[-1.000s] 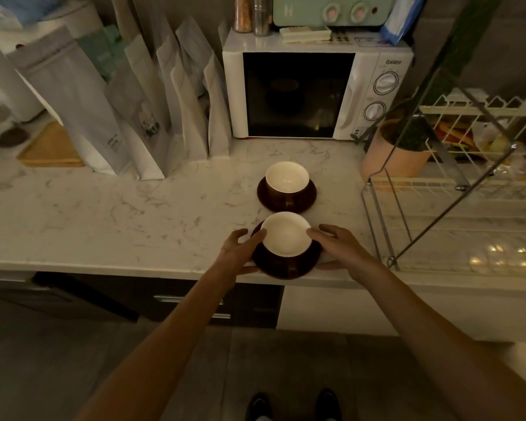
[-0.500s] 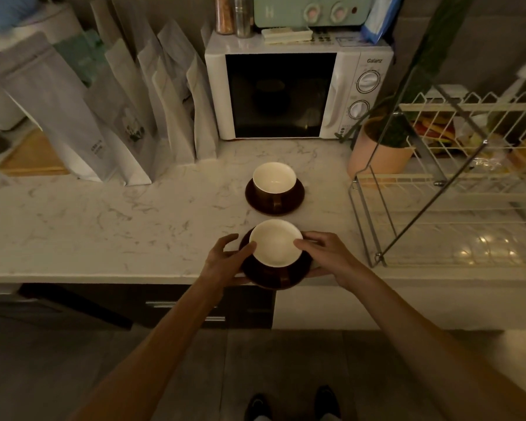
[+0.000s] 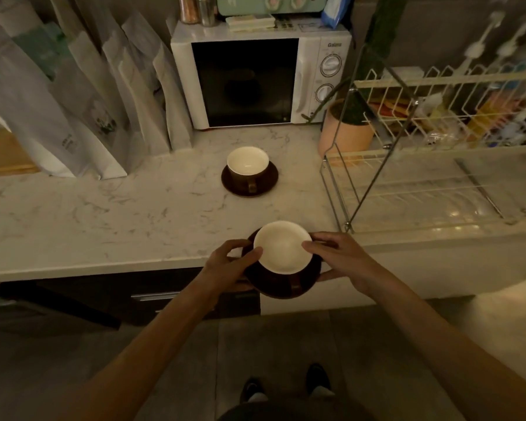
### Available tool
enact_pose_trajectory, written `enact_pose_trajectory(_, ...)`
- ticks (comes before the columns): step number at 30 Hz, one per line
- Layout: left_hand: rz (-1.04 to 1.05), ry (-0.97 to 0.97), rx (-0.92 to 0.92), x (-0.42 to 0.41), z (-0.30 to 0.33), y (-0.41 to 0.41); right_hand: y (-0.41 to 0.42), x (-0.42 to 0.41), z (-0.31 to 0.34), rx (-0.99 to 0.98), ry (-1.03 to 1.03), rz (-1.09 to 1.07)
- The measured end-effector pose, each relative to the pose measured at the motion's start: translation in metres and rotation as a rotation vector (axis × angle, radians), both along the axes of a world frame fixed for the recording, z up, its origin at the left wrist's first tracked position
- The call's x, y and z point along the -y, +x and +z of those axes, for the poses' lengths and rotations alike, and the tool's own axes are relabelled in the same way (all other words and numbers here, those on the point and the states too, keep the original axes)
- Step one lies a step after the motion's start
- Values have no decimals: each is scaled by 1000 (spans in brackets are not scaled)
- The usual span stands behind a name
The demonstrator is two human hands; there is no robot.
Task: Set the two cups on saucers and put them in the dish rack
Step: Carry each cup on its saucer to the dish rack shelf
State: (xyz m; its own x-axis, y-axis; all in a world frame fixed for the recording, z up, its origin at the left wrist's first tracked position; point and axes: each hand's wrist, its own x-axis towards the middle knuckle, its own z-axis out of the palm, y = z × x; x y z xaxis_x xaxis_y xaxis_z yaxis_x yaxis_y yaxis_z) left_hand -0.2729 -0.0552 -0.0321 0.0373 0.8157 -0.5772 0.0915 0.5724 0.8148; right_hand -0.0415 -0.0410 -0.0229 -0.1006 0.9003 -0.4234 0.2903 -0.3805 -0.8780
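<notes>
Two dark brown cups with white insides each sit on a dark brown saucer. The near cup [image 3: 281, 247] rests on its saucer [image 3: 283, 285], which I hold lifted at the counter's front edge. My left hand [image 3: 230, 262] grips the saucer's left rim and my right hand [image 3: 337, 256] grips its right rim, thumbs touching the cup. The far cup [image 3: 247, 164] stands on its saucer [image 3: 266, 185] on the counter, untouched. The wire dish rack [image 3: 407, 189] stands to the right.
A white microwave [image 3: 255, 83] stands at the back of the marble counter [image 3: 104, 214]. Several tall paper bags [image 3: 82, 110] lean at the back left. A pink plant pot [image 3: 343, 135] sits beside the rack's left end. The rack's upper shelf holds assorted items.
Both hands have lifted the near cup and saucer off the counter and drawn them toward me, past the front edge. The far cup stays put.
</notes>
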Motion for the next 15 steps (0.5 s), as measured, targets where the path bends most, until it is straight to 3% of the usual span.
enact_pose_trajectory(9, -200, 31, 17, 22, 17, 70, 79, 44, 15, 36, -17, -124)
enact_pose_trajectory(15, -214, 71, 50, 27, 32, 139, 140, 57, 33, 112, -33, -227)
